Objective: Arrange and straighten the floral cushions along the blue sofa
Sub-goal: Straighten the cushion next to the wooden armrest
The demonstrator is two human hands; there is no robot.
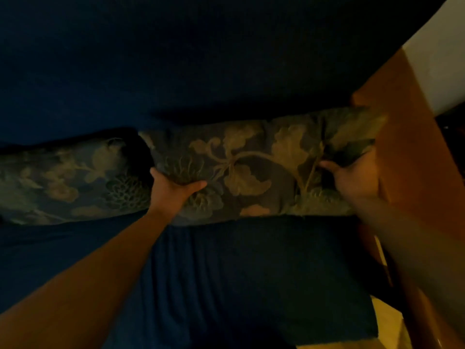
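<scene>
I see two cushions side by side on sofa seat [251, 273], against backrest [176, 59]: left cushion [63, 182], right cushion [251, 167] beside armrest [407, 159].

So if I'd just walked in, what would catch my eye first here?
Two hands gripping one floral cushion in the middle: the left hand at its left end, the right hand at its right end by the wooden armrest. A second floral cushion lies to the left, against the dark blue sofa.
</scene>
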